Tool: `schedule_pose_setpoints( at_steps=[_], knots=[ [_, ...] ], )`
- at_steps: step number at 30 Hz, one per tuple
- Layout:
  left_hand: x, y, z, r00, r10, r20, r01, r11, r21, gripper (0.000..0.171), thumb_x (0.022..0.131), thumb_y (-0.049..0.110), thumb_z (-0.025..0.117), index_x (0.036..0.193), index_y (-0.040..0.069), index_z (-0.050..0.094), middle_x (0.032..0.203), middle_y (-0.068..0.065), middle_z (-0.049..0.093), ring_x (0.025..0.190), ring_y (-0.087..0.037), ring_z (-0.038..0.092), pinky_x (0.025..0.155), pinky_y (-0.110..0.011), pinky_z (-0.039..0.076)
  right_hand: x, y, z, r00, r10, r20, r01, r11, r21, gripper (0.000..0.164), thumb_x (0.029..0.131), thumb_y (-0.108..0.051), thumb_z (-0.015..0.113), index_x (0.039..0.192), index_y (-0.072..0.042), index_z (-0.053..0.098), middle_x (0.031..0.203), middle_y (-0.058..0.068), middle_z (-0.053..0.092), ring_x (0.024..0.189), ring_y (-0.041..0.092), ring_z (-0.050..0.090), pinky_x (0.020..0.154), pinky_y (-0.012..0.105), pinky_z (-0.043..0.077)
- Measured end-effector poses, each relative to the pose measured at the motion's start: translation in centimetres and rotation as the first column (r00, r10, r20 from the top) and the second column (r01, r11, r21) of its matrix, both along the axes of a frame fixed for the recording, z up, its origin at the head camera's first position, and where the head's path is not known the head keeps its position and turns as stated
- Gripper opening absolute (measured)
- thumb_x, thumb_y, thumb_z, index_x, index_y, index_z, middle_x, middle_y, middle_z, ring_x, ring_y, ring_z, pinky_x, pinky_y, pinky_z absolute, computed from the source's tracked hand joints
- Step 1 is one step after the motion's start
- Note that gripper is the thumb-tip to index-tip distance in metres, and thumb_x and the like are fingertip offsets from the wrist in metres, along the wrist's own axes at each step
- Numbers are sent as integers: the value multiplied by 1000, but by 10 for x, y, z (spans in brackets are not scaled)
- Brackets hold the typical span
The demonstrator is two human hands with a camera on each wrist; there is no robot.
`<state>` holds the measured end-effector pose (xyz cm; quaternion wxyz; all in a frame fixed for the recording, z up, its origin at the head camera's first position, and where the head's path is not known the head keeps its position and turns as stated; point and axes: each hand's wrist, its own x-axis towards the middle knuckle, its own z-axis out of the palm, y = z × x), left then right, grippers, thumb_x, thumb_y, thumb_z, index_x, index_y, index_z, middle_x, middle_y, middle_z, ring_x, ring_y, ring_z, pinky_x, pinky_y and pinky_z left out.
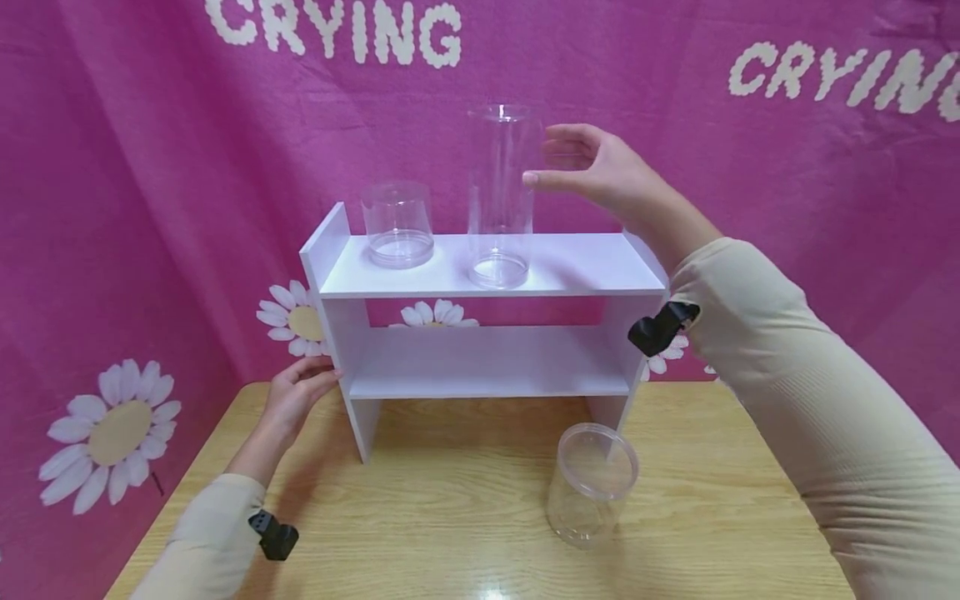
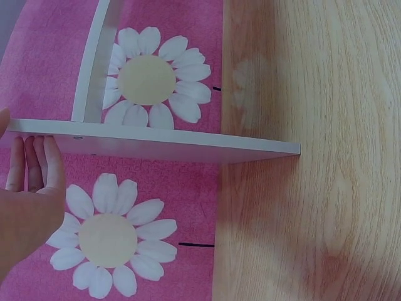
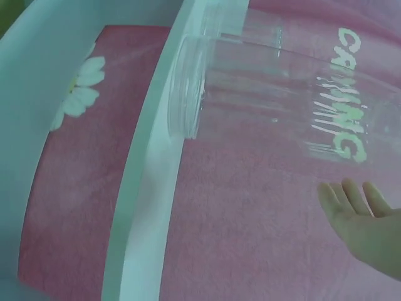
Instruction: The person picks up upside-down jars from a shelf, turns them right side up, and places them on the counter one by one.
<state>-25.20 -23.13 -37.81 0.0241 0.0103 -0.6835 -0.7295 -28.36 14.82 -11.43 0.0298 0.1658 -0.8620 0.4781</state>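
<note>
In the head view, the right sleeve (image 1: pixel 810 392) is running past the edge and hiding part of the shelf (image 1: pixel 487 358). A white word (image 1: pixel 870 79) is losing its end. The left wrist view is cutting off the left hand (image 2: pixel 31 207); the right one is cutting off the right hand (image 3: pixel 369 235). There, the tall jar (image 3: pixel 250 88) is partly covering the short jar (image 3: pixel 247 28).

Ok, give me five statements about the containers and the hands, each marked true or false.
1. The tall container stands on the top board. True.
2. The short container stands on the lower board. False: it stands on the top board.
3. The left hand touches the shelf's side panel. True.
4. Another container stands on the table. True.
5. The right hand holds that container. False: it is raised beside the tall container.
</note>
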Motion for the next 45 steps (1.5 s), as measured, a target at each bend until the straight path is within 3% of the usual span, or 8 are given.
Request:
schedule_pose_setpoints(
  at_steps=[5,9,14,18,27,35,40,45],
  knots=[
    [0,0,0,1000,-5,-6,5,1000,26,15,91,8,62,92,23,62,90,15,61,86,3,61,85,-10,52,-14,-13,2,999,-32,33,34,997,-66,82,83,-37,73,150,-18,30,154,4,38,143,17,36,122,34,25],
    [0,1,1,1000,-3,-1,3,1000,24,13,91,8,62,94,21,62,90,14,61,87,3,62,87,-12,53,-21,-21,3,999,-15,44,21,988,-151,73,84,-31,73,146,-13,38,147,6,45,137,17,41,120,33,27],
    [0,2,2,1000,-1,10,1,1000,6,12,91,10,62,102,14,60,91,15,60,88,3,61,89,-12,52,-26,-29,3,998,-10,58,20,984,-179,66,83,-30,73,139,-10,45,135,5,52,131,18,45,117,33,32],
    [-1,3,1,1000,-5,3,5,1000,17,11,91,9,62,98,17,61,91,15,60,87,3,62,88,-12,52,-29,-35,6,997,-36,61,47,981,-187,60,82,-31,74,132,-9,50,123,0,54,126,17,47,115,33,35],
    [-3,4,0,1000,-7,-14,8,998,54,20,91,6,61,87,25,63,89,14,61,85,3,62,84,-11,53,-25,-42,10,996,-92,19,94,974,-208,54,81,-30,76,128,-11,58,132,4,60,127,15,50,114,28,37],
    [1,3,0,1000,-5,18,4,999,45,17,92,9,61,88,25,63,89,15,61,86,3,62,86,-11,52,0,-38,8,998,-64,-29,57,978,-200,48,82,-34,74,124,-15,59,109,-6,62,118,12,52,112,31,38],
    [2,2,0,1000,-7,13,7,999,53,19,92,7,61,87,25,63,89,15,62,85,3,63,86,-11,52,30,-36,10,997,-10,-73,-4,981,-193,56,83,-30,73,134,-19,53,118,-3,62,117,12,54,114,33,37],
    [0,1,0,1000,-9,-1,9,998,57,21,92,6,60,85,25,64,88,14,62,84,3,63,86,-11,52,55,-32,12,989,82,-121,-110,962,-250,60,84,-17,72,138,-15,48,127,6,62,117,13,59,115,33,37]
  ],
)
